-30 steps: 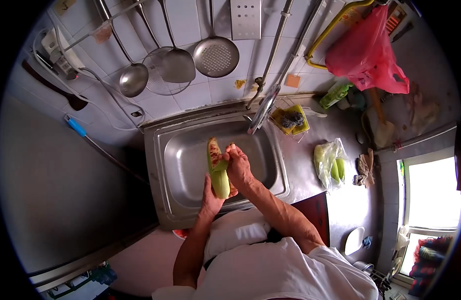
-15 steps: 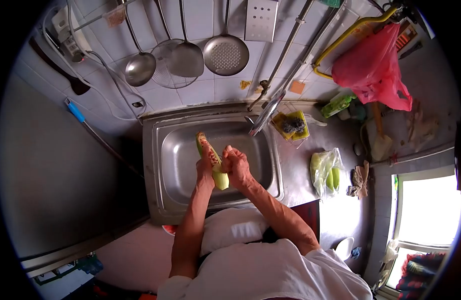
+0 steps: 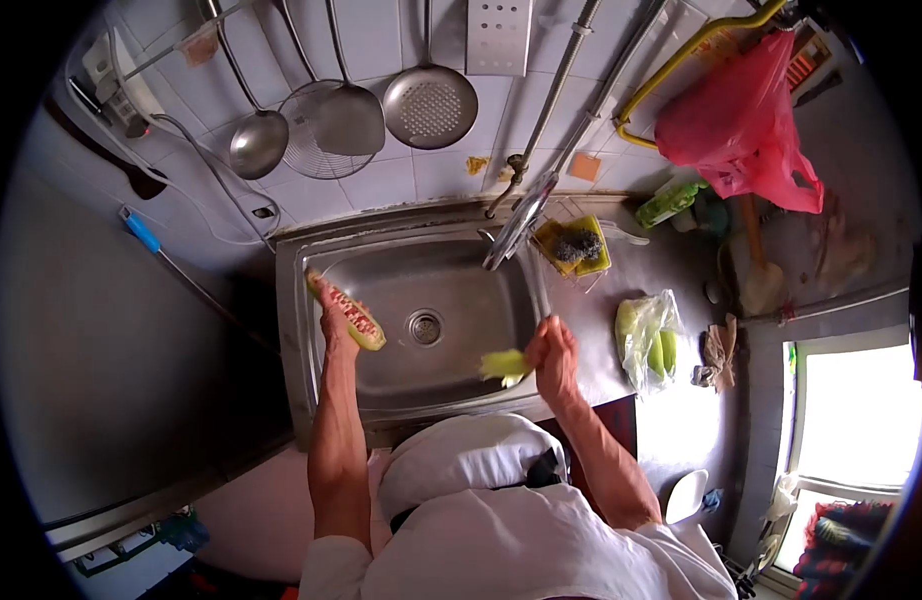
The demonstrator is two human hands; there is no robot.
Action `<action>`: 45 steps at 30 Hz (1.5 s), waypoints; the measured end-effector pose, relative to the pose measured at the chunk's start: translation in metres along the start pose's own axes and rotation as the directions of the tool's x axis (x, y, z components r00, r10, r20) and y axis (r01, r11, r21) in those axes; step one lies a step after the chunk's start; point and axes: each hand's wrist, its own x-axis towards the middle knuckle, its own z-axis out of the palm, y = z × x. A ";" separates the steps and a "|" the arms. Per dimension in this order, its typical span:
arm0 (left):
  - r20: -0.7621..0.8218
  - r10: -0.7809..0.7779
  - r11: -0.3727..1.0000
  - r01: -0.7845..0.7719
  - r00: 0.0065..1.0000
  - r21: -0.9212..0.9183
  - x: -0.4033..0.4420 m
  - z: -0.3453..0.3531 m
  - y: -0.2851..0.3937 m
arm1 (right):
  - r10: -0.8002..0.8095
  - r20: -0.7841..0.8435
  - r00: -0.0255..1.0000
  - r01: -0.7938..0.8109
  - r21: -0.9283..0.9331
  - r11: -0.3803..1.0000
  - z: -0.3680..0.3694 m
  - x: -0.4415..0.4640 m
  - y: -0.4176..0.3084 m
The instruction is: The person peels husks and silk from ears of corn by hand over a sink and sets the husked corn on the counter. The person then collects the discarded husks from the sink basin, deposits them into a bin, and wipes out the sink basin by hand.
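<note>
Over the left side of the steel sink [image 3: 421, 395], my left hand [image 3: 336, 328] is closed round a long green gourd piece [image 3: 366, 325]. Its cut side faces up, showing rows of red and white seeds. Above the sink's right rim, my right hand [image 3: 554, 358] is closed on a shorter pale-green gourd piece [image 3: 506, 364], which points left over the basin. The two pieces are well apart. Some fingers of each hand are hidden by the grip.
The faucet [image 3: 521, 220] reaches over the sink's back edge, beside a rack with sponges [image 3: 581, 245]. A plastic bag of green vegetables [image 3: 649, 340] lies on the right counter. Ladles and a skimmer [image 3: 431, 107] hang on the tiled wall. A pink bag [image 3: 736, 125] hangs back right.
My hands have moved from close together to far apart, left hand leftward and right hand rightward. The gourd has come apart into two pieces, one in each hand. The drain now shows.
</note>
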 end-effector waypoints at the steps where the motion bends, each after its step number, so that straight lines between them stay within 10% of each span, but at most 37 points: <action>1: 0.084 -0.027 0.997 0.021 0.996 0.076 -0.018 0.009 0.007 | -0.029 -0.004 1.000 0.029 -0.027 0.999 -0.004 0.014 0.007; 8: 0.376 -0.055 0.978 -0.027 0.925 0.208 -0.098 0.042 0.004 | 0.216 -0.041 0.975 -0.191 0.336 0.922 0.022 0.041 0.067; 10: 0.454 -0.067 0.980 -0.027 0.889 0.199 -0.113 0.044 -0.005 | 0.116 0.055 0.992 -0.089 -0.363 0.928 0.009 0.049 0.130; 11: 0.528 -0.036 0.976 -0.083 0.848 0.200 -0.117 0.043 -0.011 | 0.126 0.068 0.990 -0.040 -0.715 0.698 0.008 0.052 0.151; 12: 0.541 -0.026 0.946 -0.155 0.841 0.285 -0.127 0.045 -0.012 | 0.123 0.065 0.990 -0.041 -0.712 0.701 0.023 0.051 0.137; 16: 0.701 0.071 0.763 -0.492 0.710 0.420 -0.136 0.046 -0.033 | 0.094 0.258 0.962 -0.023 -0.266 0.964 0.102 0.036 0.035; 18: 0.752 0.007 0.753 -0.498 0.659 0.430 -0.148 0.057 -0.036 | 0.168 0.275 0.947 -0.036 -0.427 0.903 0.118 0.041 0.000; 23: 0.778 -0.023 0.720 -0.529 0.627 0.448 -0.156 0.058 -0.017 | 0.251 0.287 0.925 -0.296 0.129 0.946 0.123 0.042 0.000; 45: 0.741 -0.108 0.494 -0.611 0.663 0.619 -0.185 0.059 0.000 | 0.513 0.408 0.755 -0.651 0.372 0.662 0.100 0.062 0.022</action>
